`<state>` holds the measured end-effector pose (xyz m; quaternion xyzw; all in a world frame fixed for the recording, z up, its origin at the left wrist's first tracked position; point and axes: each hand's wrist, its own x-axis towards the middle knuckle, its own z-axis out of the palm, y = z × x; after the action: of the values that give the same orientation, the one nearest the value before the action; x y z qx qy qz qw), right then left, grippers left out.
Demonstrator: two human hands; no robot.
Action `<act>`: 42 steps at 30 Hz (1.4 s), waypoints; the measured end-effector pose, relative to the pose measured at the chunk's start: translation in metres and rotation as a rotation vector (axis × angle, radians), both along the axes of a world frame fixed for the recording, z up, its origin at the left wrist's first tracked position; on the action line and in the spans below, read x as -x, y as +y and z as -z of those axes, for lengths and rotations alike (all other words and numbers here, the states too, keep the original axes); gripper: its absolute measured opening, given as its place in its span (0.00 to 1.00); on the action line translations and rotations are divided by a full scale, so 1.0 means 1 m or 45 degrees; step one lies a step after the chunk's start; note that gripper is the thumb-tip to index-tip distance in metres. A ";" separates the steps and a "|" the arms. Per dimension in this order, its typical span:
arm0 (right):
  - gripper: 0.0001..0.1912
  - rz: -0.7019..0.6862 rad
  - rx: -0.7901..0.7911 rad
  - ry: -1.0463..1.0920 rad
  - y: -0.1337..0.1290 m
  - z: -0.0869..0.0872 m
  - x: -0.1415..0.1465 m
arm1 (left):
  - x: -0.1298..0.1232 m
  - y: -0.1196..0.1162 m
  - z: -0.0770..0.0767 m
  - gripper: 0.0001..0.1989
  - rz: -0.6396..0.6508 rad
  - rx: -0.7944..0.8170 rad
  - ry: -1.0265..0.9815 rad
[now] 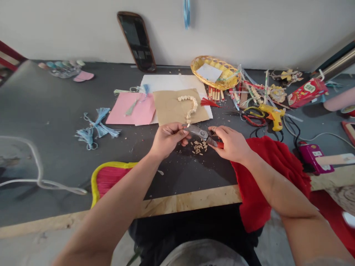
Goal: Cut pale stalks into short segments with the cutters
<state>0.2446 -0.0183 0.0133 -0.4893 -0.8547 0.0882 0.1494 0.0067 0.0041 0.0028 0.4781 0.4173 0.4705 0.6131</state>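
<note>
My right hand (231, 143) is closed around the red handles of metal pliers (200, 133), whose jaws point left. My left hand (169, 138) is closed in a pinch at the jaw tips, on something too small and hidden to make out. Just beyond the jaws, a curved strand of cream-coloured pieces (193, 105) lies on a brown sheet (169, 107), its lower end reaching down to the pliers. Several small tan bits (199, 147) are scattered on the dark table below the pliers.
Blue tassels (98, 125) and pink paper (124, 109) lie to the left. A phone (140, 42) leans on the wall. Toward the right are a yellow basket (216, 83), scissors (253, 114), a glue gun (274, 115), a juice box (307, 92) and red cloth (269, 162).
</note>
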 end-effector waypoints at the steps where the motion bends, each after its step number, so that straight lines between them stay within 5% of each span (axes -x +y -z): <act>1: 0.23 -0.006 0.006 0.004 0.000 0.000 -0.001 | 0.001 0.000 0.000 0.11 0.007 0.002 0.010; 9: 0.22 -0.079 0.098 0.097 0.001 -0.001 -0.003 | 0.005 0.001 -0.003 0.10 0.123 -0.020 0.005; 19: 0.20 -0.019 0.050 -0.030 -0.002 -0.002 0.001 | 0.003 -0.002 -0.003 0.10 0.075 0.004 -0.031; 31: 0.21 -0.149 0.118 0.149 0.004 -0.002 -0.007 | 0.008 0.001 -0.005 0.14 0.260 0.053 -0.065; 42: 0.21 0.004 0.084 0.063 -0.002 0.000 0.002 | 0.003 -0.001 -0.006 0.15 0.130 0.089 -0.094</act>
<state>0.2426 -0.0207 0.0135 -0.4929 -0.8467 0.1281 0.1544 0.0036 0.0033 0.0087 0.4594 0.3855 0.4410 0.6677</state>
